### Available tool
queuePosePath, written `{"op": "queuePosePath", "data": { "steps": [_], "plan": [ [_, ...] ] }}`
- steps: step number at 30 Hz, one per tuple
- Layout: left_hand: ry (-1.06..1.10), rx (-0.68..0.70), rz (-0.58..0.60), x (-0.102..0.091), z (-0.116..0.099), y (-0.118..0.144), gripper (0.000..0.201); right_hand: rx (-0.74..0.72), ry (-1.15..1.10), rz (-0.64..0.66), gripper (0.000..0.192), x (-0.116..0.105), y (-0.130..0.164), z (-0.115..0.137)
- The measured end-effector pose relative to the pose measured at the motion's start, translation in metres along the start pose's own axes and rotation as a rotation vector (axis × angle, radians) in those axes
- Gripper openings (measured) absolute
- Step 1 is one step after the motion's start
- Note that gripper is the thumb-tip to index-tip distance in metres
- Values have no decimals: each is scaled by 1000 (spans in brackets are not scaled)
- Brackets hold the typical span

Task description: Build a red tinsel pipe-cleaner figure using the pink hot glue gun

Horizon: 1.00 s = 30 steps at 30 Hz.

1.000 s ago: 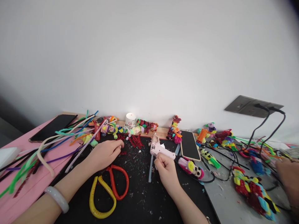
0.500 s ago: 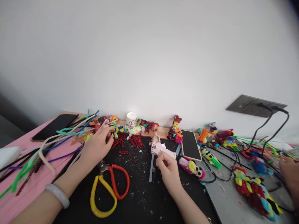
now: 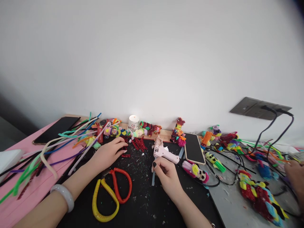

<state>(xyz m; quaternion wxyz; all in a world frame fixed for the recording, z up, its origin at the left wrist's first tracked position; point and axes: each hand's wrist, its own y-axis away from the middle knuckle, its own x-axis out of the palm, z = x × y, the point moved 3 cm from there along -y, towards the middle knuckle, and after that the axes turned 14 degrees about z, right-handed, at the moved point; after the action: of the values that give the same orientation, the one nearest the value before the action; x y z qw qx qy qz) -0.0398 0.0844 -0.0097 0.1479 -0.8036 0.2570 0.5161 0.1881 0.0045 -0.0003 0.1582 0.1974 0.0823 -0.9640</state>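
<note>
My left hand (image 3: 109,155) lies low over the black mat, thumb and fingers apart, its fingertips at some short red tinsel pieces (image 3: 138,144). My right hand (image 3: 168,173) is closed in a pinch just in front of a pale pink glue gun (image 3: 163,152); whatever lies between its fingertips is hidden or too small to name. A clear glue stick (image 3: 153,180) shows beneath those fingertips. Scissors with one yellow and one red handle (image 3: 121,185) rest below my left hand, blades partly covered by it. Behind the glue gun stands a pipe-cleaner figure (image 3: 179,131).
Long pipe cleaners (image 3: 47,164) spread over the pink surface at left, beside a dark phone (image 3: 55,129). A paper cup (image 3: 133,123) stands by the wall. At right are another phone (image 3: 194,148), several fuzzy figures (image 3: 260,194), black cables (image 3: 268,136) and another person's hand (image 3: 294,177).
My left hand has moved right and slightly down, from the colourful figures to the red tinsel pieces. My right hand has shifted slightly left and down by the glue gun, still pinched.
</note>
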Motion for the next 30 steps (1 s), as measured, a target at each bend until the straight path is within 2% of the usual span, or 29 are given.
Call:
{"op": "queuePosePath", "data": {
  "steps": [10, 19, 23, 25, 28, 30],
  "plan": [
    [35, -73, -12, -5, 2, -1, 19, 12, 140, -16, 37, 1, 0, 1],
    [-2, -74, -48, -6, -1, -2, 17, -2, 97, -9, 36, 1, 1, 1],
    [121, -45, -226, -15, 0, -2, 16, -10, 49, -2, 32, 2, 2, 2],
    [238, -90, -316, -18, 2, 0, 16, -8, 27, 7, 30, 2, 2, 2],
    [492, -165, -340, -18, 5, 1, 18, -11, 20, 10, 30, 3, 2, 3],
    [636, -160, -336, -18, 3, 1, 18, -14, 23, 6, 30, 2, 2, 4]
  ]
}}
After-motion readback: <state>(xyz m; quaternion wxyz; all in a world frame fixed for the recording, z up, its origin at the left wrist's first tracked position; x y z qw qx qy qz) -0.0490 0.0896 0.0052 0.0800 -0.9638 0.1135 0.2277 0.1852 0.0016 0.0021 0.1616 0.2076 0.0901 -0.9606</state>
